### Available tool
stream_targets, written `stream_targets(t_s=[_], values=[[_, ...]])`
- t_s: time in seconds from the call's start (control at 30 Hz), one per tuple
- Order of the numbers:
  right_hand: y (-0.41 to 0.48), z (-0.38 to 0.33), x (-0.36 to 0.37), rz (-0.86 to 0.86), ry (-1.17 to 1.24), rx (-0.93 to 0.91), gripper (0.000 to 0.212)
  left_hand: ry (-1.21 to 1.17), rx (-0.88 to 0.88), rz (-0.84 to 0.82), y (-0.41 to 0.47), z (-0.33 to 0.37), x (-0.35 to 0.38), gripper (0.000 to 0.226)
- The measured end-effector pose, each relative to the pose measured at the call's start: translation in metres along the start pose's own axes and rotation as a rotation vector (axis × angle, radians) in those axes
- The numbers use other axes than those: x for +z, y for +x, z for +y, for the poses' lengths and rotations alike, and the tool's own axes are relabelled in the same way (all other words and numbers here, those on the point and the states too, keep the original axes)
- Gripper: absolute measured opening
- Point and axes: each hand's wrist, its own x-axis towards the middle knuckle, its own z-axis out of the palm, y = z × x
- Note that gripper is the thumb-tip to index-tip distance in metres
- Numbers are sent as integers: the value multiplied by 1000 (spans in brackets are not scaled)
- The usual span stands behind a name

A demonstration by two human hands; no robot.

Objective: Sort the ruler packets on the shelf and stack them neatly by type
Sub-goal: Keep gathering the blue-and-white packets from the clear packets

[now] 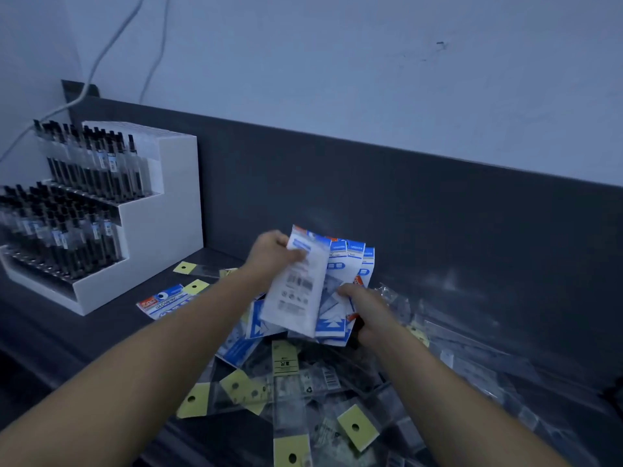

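Two bare forearms reach forward over a dark shelf point(84, 348) in dim bluish light. At the centre of the view, both hands hold one fanned bunch of blue-and-white ruler packets point(303, 291). The front packet shows its white printed back.

The left hand point(273, 252) grips the bunch at its top corner, at about 10 o'clock on the bunch, thumb curled over the front. The right hand point(365, 306) pinches the lower edge at about 4 o'clock. The bunch stands nearly upright off the shelf, with its long axis running from 12 to 6 o'clock. Its top edges fan out toward 2 o'clock.

Directly below, at 6 o'clock, lies a loose heap of clear packets with yellow tags point(286, 362). They overlap at all angles and are not yet sorted.

One stray blue packet point(161, 299) lies flat on the shelf at about 8 o'clock from the left hand, well apart from the bunch. Its long axis runs from roughly 8 to 2 o'clock. The left hand is the nearer one, so it would likely have to collect the stray, while the right hand keeps hold of the bunch.

A white tiered display of pens point(161, 230) stands at 9 o'clock in the view, against the dark back panel point(438, 214).
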Motion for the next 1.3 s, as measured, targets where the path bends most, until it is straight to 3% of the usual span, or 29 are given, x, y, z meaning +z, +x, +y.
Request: stream_targets(t_s=[0.07,0.13,0.27,0.37,0.47,0.6,0.77,1.07,1.3], values=[[-3,1,1,-11,-15,7,20,142,-52,-48,-8,-13,7,22],[-5,3,1,-63,-71,-15,32,272,-10,-93,-12,-19,9,20],[-9,9,0,-70,-159,-57,33,655,50,-65,-11,-16,-16,30],[-8,10,2,-60,-173,-59,33,922,-116,-189,-9,-15,-50,43],[-5,10,3,-53,-183,-30,36,1001,-255,-382,-3,-28,-86,75],[-4,10,5,-49,-199,-30,33,1028,-247,-362,1,-45,-102,88],[-4,10,3,-52,-186,-35,34,885,-299,-337,2,-46,-100,99],[-1,7,-6,-18,-127,-39,29,584,-193,-131,9,-41,-94,20],[-2,5,-8,-43,-103,-44,31,207,-117,149,24,-31,-96,26]])
